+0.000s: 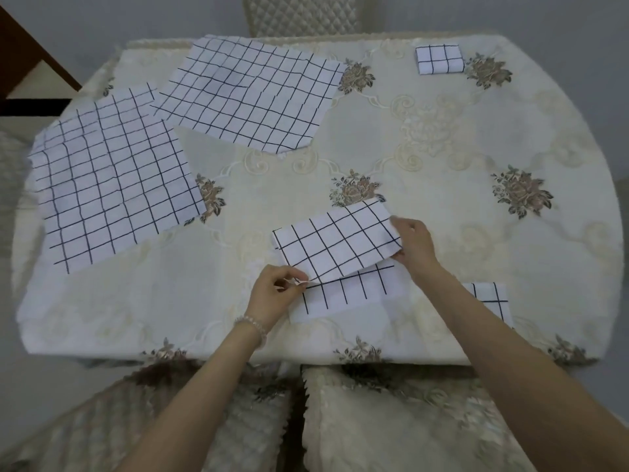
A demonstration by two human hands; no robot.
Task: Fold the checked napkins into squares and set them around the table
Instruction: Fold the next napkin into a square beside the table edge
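a: where is the napkin being folded (335, 245)?

b: near the front edge of the table (442, 158), just right of centre. its upper layer is doubled over at an angle, so a strip of the lower layer shows beneath it toward the person.

a: and the hands?

b: the left hand (277, 287) pinches the near left corner of the upper layer between thumb and fingertips. a beaded bracelet (253, 327) sits on that wrist. the right hand (413, 245) grips the right end of the same cloth, fingers curled round its edge.

a: other napkins?

b: two unfolded napkins lie flat on the left half. the nearer flat napkin (112, 178) reaches the table's left edge; the farther flat napkin (252, 95) lies beyond it toward the back, and their corners overlap or touch, hard to say which. a small folded square (439, 59) sits at the far right. another folded napkin (493, 298) lies at the near right, partly hidden under the right forearm.

a: the surface?

b: a cream tablecloth (442, 212) with brownish flower sprigs. a quilted chair back (299, 13) stands beyond the far edge, and two padded chairs (391, 420) are at the near edge, side by side.
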